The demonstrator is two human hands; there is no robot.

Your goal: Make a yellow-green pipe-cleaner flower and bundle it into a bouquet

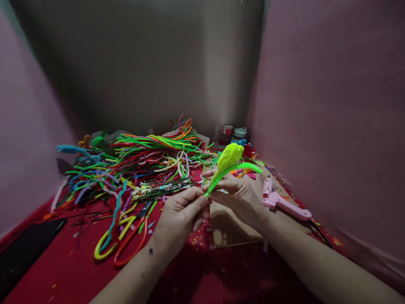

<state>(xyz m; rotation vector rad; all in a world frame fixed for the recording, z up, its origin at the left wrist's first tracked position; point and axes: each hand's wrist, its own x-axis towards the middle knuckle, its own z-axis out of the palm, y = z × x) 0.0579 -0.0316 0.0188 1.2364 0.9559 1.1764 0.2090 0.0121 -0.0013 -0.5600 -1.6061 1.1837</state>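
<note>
A fuzzy yellow-green flower bud (230, 156) on a bright green stem leans up and to the right in the middle of the view. A curved green leaf (245, 166) arches right beside it. My left hand (182, 211) pinches the lower end of the stem between thumb and index finger. Just to its right, my right hand (237, 196) is closed around the green base of the leaf and stem, its fingertips near those of my left hand. The stem's lowest part is hidden by my fingers.
Colourful pipe cleaners (152, 156) are heaped at the back left. Scissors (141, 219) with red and yellow handles lie left of my hands, a black phone-like object (31, 249) farther left. A pink glue gun (286, 204) rests right on cardboard (234, 234). Jars (239, 134) stand behind.
</note>
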